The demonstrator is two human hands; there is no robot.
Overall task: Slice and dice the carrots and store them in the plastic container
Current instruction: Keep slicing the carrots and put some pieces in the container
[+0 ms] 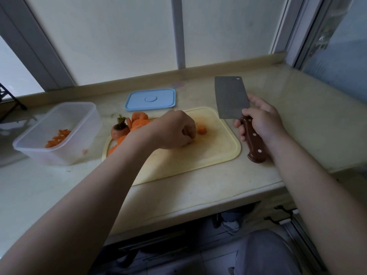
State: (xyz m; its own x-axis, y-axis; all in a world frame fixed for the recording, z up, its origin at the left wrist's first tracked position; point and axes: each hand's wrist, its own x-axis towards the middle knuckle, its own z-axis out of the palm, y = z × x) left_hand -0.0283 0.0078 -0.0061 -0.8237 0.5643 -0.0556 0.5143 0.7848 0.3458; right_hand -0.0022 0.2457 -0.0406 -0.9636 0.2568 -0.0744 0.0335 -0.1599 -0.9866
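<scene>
My right hand [262, 120] grips the raised cleaver [232, 98]; my left hand [174, 130], curled beside the carrot slice [202, 129], grip unclear, should pin it knuckles-forward before I chop.

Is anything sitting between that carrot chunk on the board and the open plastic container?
Yes. The left hand and forearm lie across the board between the carrot chunk and the container, and the pile of slices and the carrot top sit at the board's end nearest it.

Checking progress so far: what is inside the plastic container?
A small heap of diced carrot sits on the floor of the plastic container. Its frosted near wall blurs anything low behind it.
</scene>
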